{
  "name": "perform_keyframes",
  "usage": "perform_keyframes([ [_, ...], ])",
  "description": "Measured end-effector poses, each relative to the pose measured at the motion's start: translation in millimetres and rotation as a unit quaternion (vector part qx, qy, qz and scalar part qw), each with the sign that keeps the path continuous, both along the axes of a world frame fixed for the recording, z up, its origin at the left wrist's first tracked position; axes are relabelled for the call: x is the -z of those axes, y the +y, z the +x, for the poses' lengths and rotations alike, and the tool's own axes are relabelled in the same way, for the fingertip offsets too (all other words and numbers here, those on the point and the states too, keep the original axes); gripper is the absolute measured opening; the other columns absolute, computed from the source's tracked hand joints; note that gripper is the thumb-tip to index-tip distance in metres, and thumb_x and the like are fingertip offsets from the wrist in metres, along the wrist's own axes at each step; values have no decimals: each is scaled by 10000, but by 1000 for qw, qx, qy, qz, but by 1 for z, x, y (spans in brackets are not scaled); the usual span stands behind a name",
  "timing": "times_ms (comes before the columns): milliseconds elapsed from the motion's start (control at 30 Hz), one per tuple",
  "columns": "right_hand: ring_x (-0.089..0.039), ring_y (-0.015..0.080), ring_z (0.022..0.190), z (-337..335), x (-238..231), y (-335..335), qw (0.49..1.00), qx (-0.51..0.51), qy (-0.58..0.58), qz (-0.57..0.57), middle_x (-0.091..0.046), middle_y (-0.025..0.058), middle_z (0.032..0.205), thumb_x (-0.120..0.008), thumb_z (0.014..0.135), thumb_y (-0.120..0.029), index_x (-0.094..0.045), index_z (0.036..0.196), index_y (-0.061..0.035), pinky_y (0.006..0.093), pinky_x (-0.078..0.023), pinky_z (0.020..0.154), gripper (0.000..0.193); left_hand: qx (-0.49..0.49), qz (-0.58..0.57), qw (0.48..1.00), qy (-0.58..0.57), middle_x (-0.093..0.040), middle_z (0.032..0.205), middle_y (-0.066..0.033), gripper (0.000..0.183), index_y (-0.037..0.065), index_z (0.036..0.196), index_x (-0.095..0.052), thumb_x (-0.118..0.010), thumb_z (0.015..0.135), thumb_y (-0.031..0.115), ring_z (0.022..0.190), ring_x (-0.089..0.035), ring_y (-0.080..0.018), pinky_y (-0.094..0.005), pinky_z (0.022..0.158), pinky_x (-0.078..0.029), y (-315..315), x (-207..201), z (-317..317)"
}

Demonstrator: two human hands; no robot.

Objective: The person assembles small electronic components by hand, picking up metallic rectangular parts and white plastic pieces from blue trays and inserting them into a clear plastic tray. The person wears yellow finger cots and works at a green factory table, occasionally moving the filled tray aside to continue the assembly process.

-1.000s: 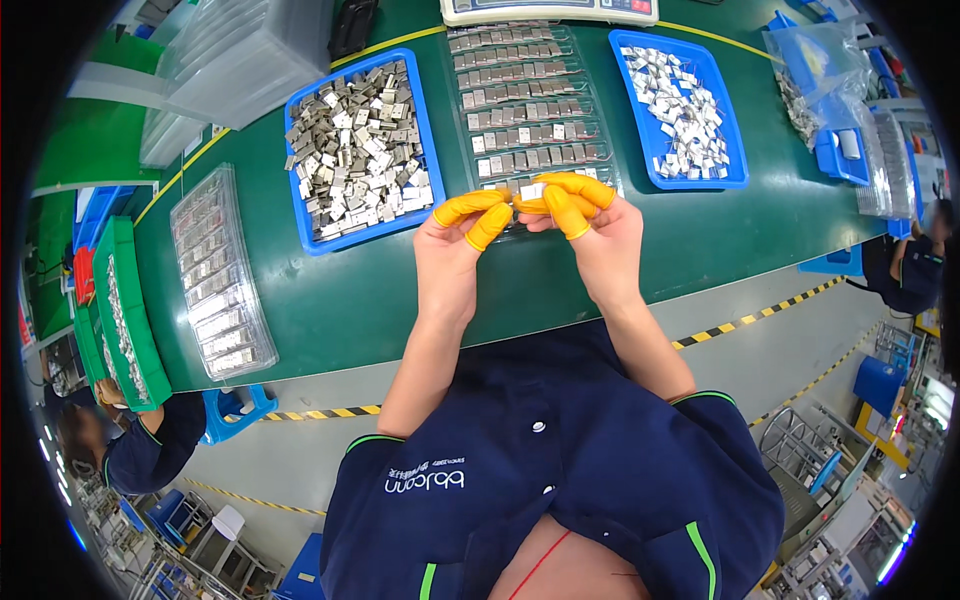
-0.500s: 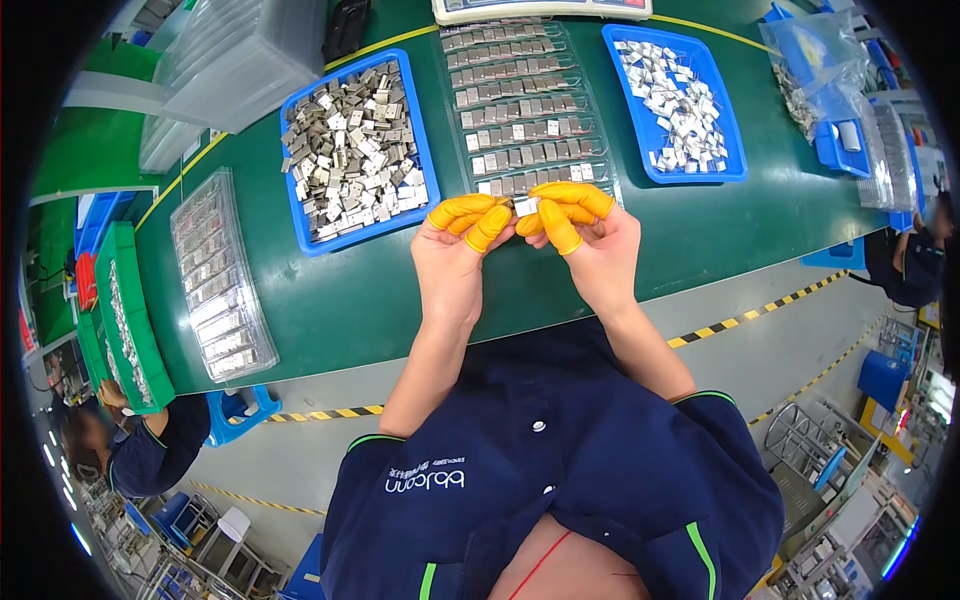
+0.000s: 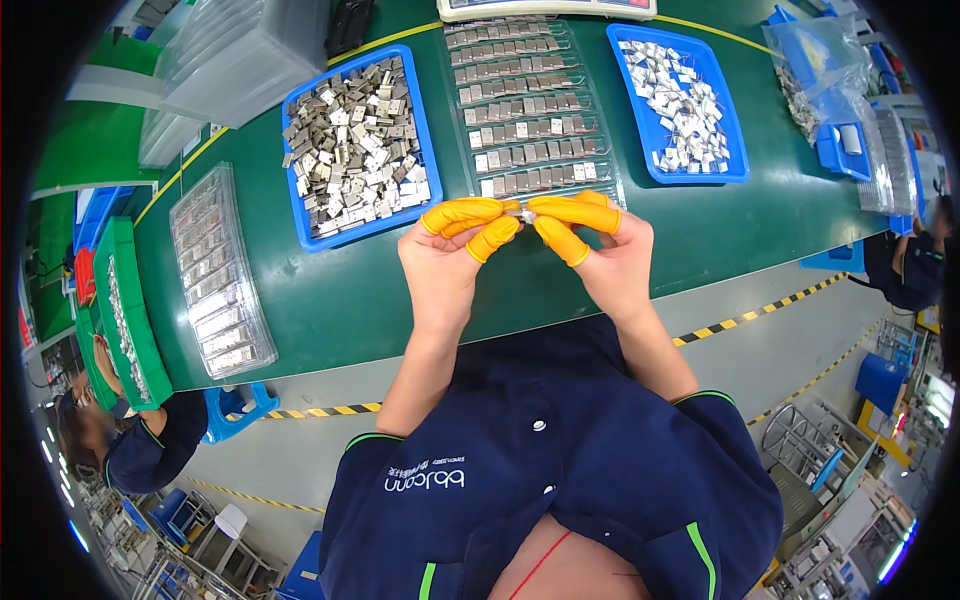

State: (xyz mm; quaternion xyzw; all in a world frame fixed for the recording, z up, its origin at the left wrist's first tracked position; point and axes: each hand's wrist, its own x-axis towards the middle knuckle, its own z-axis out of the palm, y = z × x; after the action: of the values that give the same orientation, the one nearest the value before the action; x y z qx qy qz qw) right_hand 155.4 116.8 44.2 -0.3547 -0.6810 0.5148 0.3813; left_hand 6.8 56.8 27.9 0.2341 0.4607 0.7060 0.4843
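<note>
Yellow finger cots cover fingertips of my left hand and my right hand, which meet above the table's near part. Between their pinched fingertips is a small silvery-white USB plug, partly hidden by the fingers. Just beyond my hands lies a clear blister tray holding rows of metal USB plugs. To the left, a blue bin is heaped with loose metal plug shells. On the right, another blue bin contains small white connector pieces.
A second filled blister tray lies at the left, beside green bins where another person's hand reaches in. White scale stands at the far edge. Stacked clear trays are far left, a plastic bag far right.
My hands have drawn slightly apart and the held plug has turned, showing less of its flat face. At the left, the other person's hand has moved up along the green bin.
</note>
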Motion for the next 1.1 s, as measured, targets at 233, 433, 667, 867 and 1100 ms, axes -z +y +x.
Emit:
perform_keyframes([
  [233, -571, 159, 939, -2, -2, -2, 955, -117, 156, -223, -603, 98, 1010, -673, 786, -5, -648, 1027, 27, 281, -461, 861, 244, 181, 11, 976, -118, -660, 802, -130, 191, -32, 888, -624, -723, 727, 0, 653, -648, -177, -257, 607, -529, -5, 9, -27],
  [433, -570, 175, 947, -3, 6, -9, 979, -93, 93, -153, -611, 69, 1000, -668, 786, -1, -656, 1030, 8, 285, -455, 843, 244, 137, 6, 983, -122, -660, 797, -119, 172, -27, 904, -624, -700, 751, -5, 663, -645, -170, -249, 610, -527, -10, 13, -14],
  [667, -586, 178, 901, -2, 11, -10, 1000, -26, -1, -15, -625, 69, 984, -676, 763, -15, -671, 1007, -31, 273, -461, 793, 244, 41, -67, 978, -193, -660, 845, -93, 159, -16, 952, -624, -660, 798, 5, 684, -637, -133, -220, 607, -512, -15, 24, 6],
  [867, -609, 223, 837, -2, 12, -8, 991, -20, -40, 125, -630, 74, 943, -695, 720, -41, -673, 988, -49, 297, -491, 720, 269, 81, -72, 966, -234, -653, 831, -56, 163, 2, 958, -626, -660, 799, 9, 634, -586, -85, -161, 501, -396, -18, 21, 0],
  [1100, -613, 248, 789, -7, 25, -13, 936, 41, -117, 328, -633, 71, 894, -719, 647, -46, -663, 987, -60, 327, -496, 656, 345, 11, -97, 977, -190, -648, 814, -50, 161, 7, 947, -626, -670, 792, 6, 623, -567, -74, -155, 485, -352, -20, 19, 6],
])
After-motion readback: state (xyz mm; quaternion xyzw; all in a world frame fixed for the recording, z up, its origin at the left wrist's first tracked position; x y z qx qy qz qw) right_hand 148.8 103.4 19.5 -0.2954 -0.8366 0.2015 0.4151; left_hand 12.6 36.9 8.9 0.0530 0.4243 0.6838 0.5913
